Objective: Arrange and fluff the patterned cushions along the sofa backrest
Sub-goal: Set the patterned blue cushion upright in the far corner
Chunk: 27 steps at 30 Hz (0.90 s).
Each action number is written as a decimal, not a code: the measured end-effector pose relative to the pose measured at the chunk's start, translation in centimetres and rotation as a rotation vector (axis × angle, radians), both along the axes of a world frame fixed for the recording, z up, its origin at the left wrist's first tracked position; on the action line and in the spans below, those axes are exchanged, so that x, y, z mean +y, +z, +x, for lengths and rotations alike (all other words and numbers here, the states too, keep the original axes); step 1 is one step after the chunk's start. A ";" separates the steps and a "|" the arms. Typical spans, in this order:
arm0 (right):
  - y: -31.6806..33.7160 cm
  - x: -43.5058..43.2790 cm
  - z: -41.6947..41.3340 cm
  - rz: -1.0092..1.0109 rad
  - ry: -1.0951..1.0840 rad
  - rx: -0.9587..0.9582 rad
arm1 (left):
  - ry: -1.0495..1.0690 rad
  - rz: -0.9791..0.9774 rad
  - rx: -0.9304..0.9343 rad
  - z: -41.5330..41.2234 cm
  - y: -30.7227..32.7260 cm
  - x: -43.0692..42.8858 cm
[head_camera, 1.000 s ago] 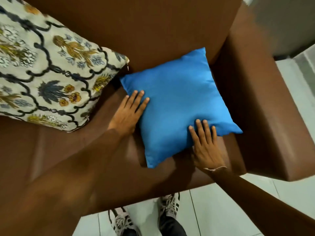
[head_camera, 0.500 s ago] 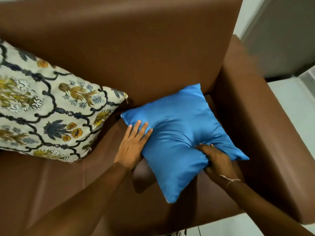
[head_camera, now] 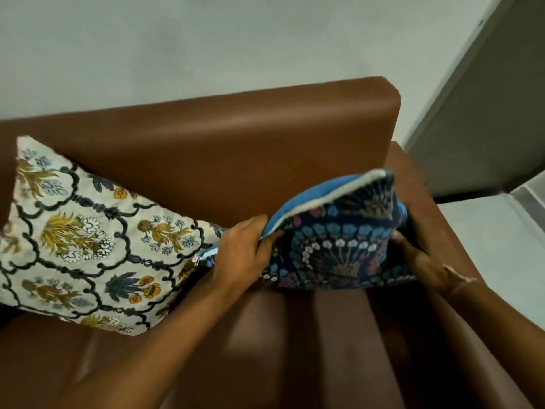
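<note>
A small cushion (head_camera: 339,243) with a dark navy floral face and a plain blue back is raised off the seat at the right end of the brown sofa (head_camera: 236,160), its patterned side toward me. My left hand (head_camera: 244,255) grips its left edge and my right hand (head_camera: 418,258) grips its right edge. A larger cream cushion (head_camera: 79,240) with yellow and blue flowers and dark scrollwork leans against the backrest at the left, its zipper corner touching the small cushion.
The sofa's right armrest (head_camera: 413,184) stands close behind the small cushion. A pale wall (head_camera: 206,45) rises behind the backrest. Grey panel (head_camera: 486,98) and light floor tiles (head_camera: 495,246) lie to the right of the sofa.
The small cushion lay blue side up on the seat; both hands gripped it, lifted it and turned it, so its navy floral face now shows. My view has tilted upward.
</note>
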State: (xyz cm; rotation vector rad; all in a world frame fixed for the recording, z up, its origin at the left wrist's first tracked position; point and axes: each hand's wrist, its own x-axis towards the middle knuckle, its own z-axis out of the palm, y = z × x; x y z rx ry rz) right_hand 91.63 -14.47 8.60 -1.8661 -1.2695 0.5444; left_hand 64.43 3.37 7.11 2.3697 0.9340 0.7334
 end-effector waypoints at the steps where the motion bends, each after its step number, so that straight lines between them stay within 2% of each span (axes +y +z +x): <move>1: 0.2 1.7 0.7 0.019 -0.025 -0.027 | 0.006 0.007 0.037 1.1 0.5 1.2; 4: 0.6 6.1 2.8 -0.038 -0.153 -0.185 | -0.007 -0.019 0.172 4.2 1.7 5.1; 12: -0.5 14.0 5.8 -0.278 -0.329 -0.164 | 0.006 -0.177 0.298 8.4 1.5 11.1; 19: -2.3 13.8 5.8 -0.226 -0.407 -0.283 | -0.006 -0.237 0.308 7.7 0.7 11.2; 27: -4.4 13.4 4.2 -0.291 -0.440 -0.245 | 0.082 -0.183 0.335 6.5 -1.2 9.0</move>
